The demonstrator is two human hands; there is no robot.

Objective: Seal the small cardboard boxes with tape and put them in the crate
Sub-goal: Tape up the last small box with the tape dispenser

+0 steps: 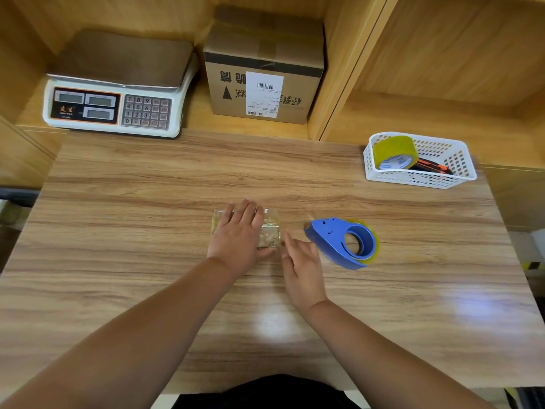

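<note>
The small tape-wrapped cardboard box lies mid-way across our wood-grain table. Our left hand presses flat on it with the fingers straight. Our right hand holds nothing, its fingers loosely spread just beside the box's near right corner. The blue plastic tape dispenser lies close on the right. A white mesh basket at the far right holds a yellow tape roll.

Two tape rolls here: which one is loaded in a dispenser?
The roll beside the right hand, mounted in the blue dispenser on the table. The other roll stands bare in the white basket.
</note>
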